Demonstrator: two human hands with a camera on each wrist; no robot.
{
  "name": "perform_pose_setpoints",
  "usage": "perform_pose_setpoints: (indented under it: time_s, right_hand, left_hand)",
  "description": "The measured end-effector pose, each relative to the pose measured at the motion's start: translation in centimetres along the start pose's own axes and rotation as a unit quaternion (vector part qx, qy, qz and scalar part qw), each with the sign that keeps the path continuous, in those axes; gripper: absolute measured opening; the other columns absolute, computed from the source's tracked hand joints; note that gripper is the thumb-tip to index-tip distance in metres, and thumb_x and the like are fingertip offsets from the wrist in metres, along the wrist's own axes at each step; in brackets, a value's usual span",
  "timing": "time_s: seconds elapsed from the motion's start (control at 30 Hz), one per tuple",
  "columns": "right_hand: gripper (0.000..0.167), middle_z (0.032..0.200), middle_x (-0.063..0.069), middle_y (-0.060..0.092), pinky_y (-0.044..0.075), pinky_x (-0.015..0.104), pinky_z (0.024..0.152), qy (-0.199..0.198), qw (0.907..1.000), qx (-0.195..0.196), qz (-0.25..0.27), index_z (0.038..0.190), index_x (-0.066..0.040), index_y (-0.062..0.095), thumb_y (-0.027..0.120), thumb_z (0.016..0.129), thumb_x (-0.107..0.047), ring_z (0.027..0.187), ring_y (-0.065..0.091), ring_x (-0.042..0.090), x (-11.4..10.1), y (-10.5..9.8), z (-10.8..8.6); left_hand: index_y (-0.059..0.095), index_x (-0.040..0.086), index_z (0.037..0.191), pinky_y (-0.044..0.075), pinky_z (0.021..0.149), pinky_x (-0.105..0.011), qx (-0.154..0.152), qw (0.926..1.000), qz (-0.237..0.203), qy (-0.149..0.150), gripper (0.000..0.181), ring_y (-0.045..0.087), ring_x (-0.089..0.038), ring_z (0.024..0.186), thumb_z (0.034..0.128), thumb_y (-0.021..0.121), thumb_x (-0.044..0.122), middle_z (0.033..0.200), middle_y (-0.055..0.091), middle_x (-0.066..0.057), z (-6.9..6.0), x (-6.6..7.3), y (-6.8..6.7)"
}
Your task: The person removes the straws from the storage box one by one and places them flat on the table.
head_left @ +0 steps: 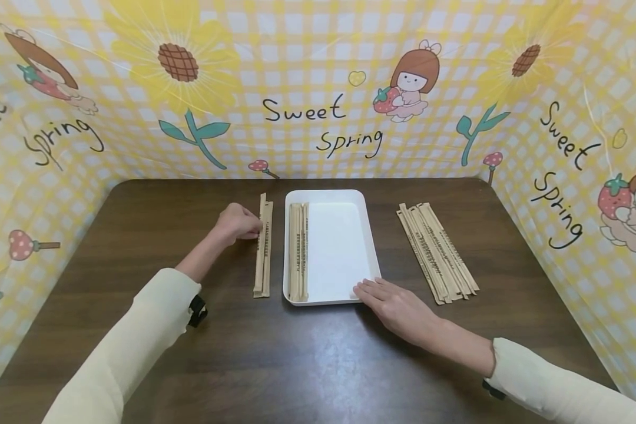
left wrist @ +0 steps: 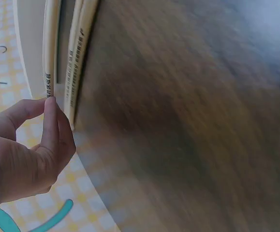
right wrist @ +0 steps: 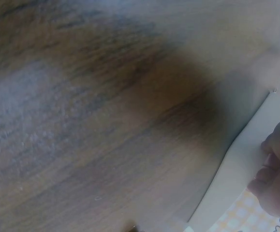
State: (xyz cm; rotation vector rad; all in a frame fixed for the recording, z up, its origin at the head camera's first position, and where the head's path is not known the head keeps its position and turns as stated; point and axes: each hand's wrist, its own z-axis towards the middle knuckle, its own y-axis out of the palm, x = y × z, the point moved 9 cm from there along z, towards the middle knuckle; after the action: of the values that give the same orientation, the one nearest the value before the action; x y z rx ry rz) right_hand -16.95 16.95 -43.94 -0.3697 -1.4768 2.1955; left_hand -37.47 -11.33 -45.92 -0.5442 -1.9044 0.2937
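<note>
Though apparently single, packet (left wrist: 51, 48) in left hand (left wrist: 28, 154).

Stick wrappers (head_left: 437, 253) @ 3 o'clock looked matt paper; tray (head_left: 339, 241), smooth plastic; tbl (head_left: 318, 365) wood-grained, w/ gloss @ 6 o'clock.

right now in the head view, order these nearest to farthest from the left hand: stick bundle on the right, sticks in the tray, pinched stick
1. Pinched stick: in the left hand.
2. Tray sticks: along the tray's left side.
3. Stick bundle: right of the tray.

A brown table (head_left: 318, 365) bears a tray (head_left: 339, 247) and slim packets (head_left: 437, 254).
</note>
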Motion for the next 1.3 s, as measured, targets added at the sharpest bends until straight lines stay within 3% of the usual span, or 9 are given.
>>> perform_pose_setpoints:
  time_s: [0.37, 0.67, 1.0, 1.17, 1.3]
  right_hand:
    - [0.045, 0.122, 0.020, 0.067, 0.048, 0.044, 0.103, 0.004, 1.0000, -0.002, -0.001, 0.123, 0.008, 0.064, 0.069, 0.078, 0.007, 0.115, 0.064, 0.030, 0.0, -0.1, 0.0]
    - [0.045, 0.123, 0.020, 0.067, 0.047, 0.044, 0.103, 0.002, 1.0000, -0.006, 0.001, 0.124, 0.008, 0.064, 0.069, 0.079, 0.007, 0.115, 0.064, 0.030, -0.1, -0.1, 0.1]
    - [0.045, 0.123, 0.019, 0.067, 0.047, 0.044, 0.104, 0.001, 1.0000, -0.009, -0.004, 0.124, 0.008, 0.064, 0.069, 0.079, 0.007, 0.115, 0.064, 0.029, -0.1, -0.1, 0.2]
    - [0.045, 0.122, 0.020, 0.067, 0.048, 0.045, 0.102, 0.000, 1.0000, -0.003, -0.003, 0.123, 0.008, 0.064, 0.068, 0.078, 0.007, 0.115, 0.064, 0.030, -0.2, -0.1, 0.2]
    - [0.046, 0.121, 0.020, 0.067, 0.048, 0.045, 0.102, 0.001, 1.0000, -0.001, -0.003, 0.123, 0.009, 0.064, 0.068, 0.077, 0.008, 0.114, 0.064, 0.031, -0.2, -0.2, 0.2]
  left_hand:
    - [0.066, -0.015, 0.110, 0.060, 0.075, -0.026, -0.009, 0.9996, 0.025, 0.003, 0.027, 0.067, -0.015, 0.076, 0.0872, 0.064, 0.000, 0.106, 0.061, -0.021, 0.2, -1.8, -0.1]
    - [0.069, -0.013, 0.105, 0.059, 0.070, -0.023, 0.005, 0.9989, 0.043, 0.018, 0.025, 0.066, -0.012, 0.074, 0.0845, 0.067, 0.001, 0.103, 0.064, -0.019, 0.3, -1.7, 0.0]
    - [0.070, -0.013, 0.104, 0.060, 0.073, -0.028, 0.015, 0.9990, 0.037, 0.019, 0.024, 0.068, -0.010, 0.069, 0.0872, 0.070, 0.004, 0.095, 0.067, -0.017, 0.1, -1.6, -0.3]
    - [0.070, -0.012, 0.106, 0.061, 0.077, -0.032, 0.009, 0.9989, 0.028, 0.037, 0.024, 0.070, -0.013, 0.071, 0.0900, 0.067, 0.005, 0.094, 0.071, -0.019, -0.1, -0.4, -0.2]
    - [0.067, -0.010, 0.115, 0.058, 0.086, -0.036, -0.019, 0.9991, 0.004, 0.037, 0.028, 0.071, -0.017, 0.081, 0.0931, 0.066, 0.008, 0.110, 0.067, -0.023, -0.6, 1.2, 1.0]
